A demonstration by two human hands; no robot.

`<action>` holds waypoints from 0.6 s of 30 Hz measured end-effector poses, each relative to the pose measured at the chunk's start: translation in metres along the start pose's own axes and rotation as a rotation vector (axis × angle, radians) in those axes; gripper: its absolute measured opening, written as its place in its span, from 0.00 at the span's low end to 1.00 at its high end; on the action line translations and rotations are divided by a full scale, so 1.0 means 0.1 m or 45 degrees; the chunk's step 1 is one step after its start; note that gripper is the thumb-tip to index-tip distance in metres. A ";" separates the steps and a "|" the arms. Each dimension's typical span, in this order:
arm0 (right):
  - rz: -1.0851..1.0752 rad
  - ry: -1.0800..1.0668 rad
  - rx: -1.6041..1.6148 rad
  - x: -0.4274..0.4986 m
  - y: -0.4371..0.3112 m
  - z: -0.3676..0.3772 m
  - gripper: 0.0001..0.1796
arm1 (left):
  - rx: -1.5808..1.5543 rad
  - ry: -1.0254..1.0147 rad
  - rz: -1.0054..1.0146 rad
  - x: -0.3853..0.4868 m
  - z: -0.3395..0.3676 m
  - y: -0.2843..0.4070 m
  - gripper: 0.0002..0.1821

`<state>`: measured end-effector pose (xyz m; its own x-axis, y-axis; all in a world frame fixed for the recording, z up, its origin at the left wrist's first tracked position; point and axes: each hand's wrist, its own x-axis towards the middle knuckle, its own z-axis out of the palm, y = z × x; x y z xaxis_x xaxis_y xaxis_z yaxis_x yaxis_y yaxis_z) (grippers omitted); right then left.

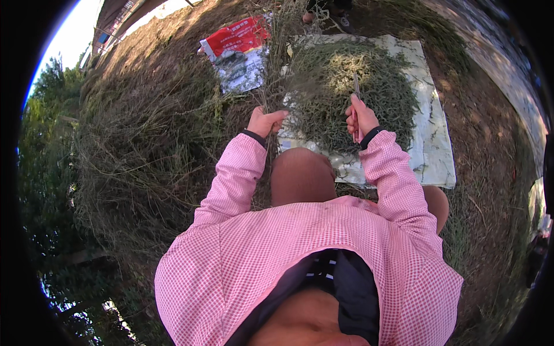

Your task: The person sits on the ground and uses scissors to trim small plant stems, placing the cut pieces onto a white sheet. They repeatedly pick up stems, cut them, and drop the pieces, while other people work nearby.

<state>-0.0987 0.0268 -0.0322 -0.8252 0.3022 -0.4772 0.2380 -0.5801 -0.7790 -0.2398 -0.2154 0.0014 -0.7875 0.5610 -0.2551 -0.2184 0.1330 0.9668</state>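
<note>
My left hand (pixel 266 121) is closed around the stems of a bunch of long dry plants (pixel 277 56), which rises away from me. In my right hand (pixel 361 117) is a slim tool with a reddish handle and a narrow metal blade (pixel 356 83), perhaps scissors or a knife; its exact kind is unclear. The blade points away from me over a heap of cut grey-green sprigs (pixel 381 82). Beneath the heap lies a pale woven plastic sheet (pixel 437 147). The left edge of the heap is close to my left hand.
A large pile of long stalks (pixel 143 142) spreads along the left. Beyond my left hand lies a red and white printed sack (pixel 238 36) with sprigs on it. Another person's shoe (pixel 344 21) shows at the top. Bare soil (pixel 489 125) borders the sheet on the right.
</note>
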 end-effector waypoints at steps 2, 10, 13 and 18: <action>0.004 0.033 -0.201 -0.05 0.09 -0.09 0.26 | 0.017 0.033 0.009 -0.01 0.00 0.01 0.09; 0.122 -0.417 -0.481 -0.39 0.14 0.07 0.27 | -0.018 0.101 0.067 -0.05 0.00 0.04 0.08; 0.194 -0.505 -0.376 -0.51 -0.05 0.31 0.29 | 0.082 0.149 0.143 -0.04 -0.04 -0.06 0.08; 0.043 -0.335 -0.857 -0.24 0.04 0.44 0.34 | 0.167 0.133 0.228 -0.09 0.08 -0.01 0.07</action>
<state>-0.1009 -0.0158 -0.0058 -0.8877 0.0510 -0.4575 0.4593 0.0313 -0.8877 -0.2286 -0.2141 0.0032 -0.8638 0.4984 -0.0733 0.0013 0.1477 0.9890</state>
